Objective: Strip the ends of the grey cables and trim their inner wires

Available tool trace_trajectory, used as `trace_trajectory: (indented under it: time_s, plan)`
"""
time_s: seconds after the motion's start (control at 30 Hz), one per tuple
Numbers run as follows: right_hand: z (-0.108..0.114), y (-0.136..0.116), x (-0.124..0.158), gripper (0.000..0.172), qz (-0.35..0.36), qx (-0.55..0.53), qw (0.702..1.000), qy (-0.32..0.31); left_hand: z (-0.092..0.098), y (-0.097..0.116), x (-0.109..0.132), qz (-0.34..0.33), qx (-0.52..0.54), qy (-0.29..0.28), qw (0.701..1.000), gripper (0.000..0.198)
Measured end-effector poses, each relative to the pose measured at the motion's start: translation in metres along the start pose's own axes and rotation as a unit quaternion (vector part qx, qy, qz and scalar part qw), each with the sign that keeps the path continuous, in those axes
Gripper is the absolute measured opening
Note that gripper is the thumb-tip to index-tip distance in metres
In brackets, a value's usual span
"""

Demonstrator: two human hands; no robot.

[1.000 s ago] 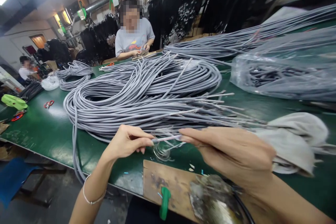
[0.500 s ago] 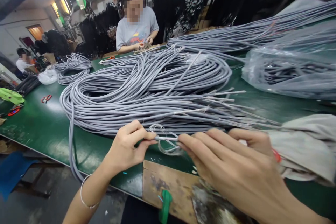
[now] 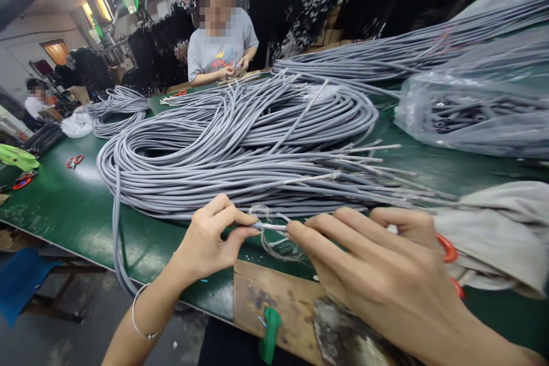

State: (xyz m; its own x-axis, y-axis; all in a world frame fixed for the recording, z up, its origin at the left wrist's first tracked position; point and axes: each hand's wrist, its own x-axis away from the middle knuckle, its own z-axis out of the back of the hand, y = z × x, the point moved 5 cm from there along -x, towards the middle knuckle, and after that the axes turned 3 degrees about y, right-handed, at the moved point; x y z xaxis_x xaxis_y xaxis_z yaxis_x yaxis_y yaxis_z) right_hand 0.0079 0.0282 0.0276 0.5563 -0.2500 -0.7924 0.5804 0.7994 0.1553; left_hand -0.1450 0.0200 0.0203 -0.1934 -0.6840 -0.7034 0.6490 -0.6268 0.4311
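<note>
My left hand (image 3: 212,237) pinches the end of a grey cable (image 3: 270,226) between thumb and forefinger, just above the front edge of the green table (image 3: 68,211). My right hand (image 3: 377,274) meets it from the right, its fingertips on the same cable end where thin clear strands loop out. Red scissor handles (image 3: 448,249) show around the far fingers of my right hand. A big coil of grey cables (image 3: 240,143) lies right behind both hands.
A worn wooden board (image 3: 278,309) with a green clip sits at the near edge. A plastic bag of cables (image 3: 472,111) and a grey cloth (image 3: 497,234) lie to the right. Red scissors (image 3: 74,161) lie far left. A person in a grey shirt (image 3: 221,48) works across the table.
My right hand has turned palm-down and closed in on the cable end. The loop of clear strands has risen towards the fingertips. The view has shifted slightly closer.
</note>
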Motion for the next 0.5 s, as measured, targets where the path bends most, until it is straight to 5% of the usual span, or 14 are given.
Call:
trace_trajectory:
  time_s: [0.2, 0.5]
  plan:
    - [-0.0057, -0.0022, 0.0006, 0.026, -0.026, -0.019, 0.999, 0.006, -0.0023, 0.0022, 0.0014, -0.037, -0.033, 0.004, 0.999, 0.006]
    - [-0.0100, 0.0008, -0.0001, 0.013, -0.039, -0.062, 0.996, 0.054, -0.0003, 0.0004, 0.0005, 0.008, -0.012, 0.022, 1.000, 0.004]
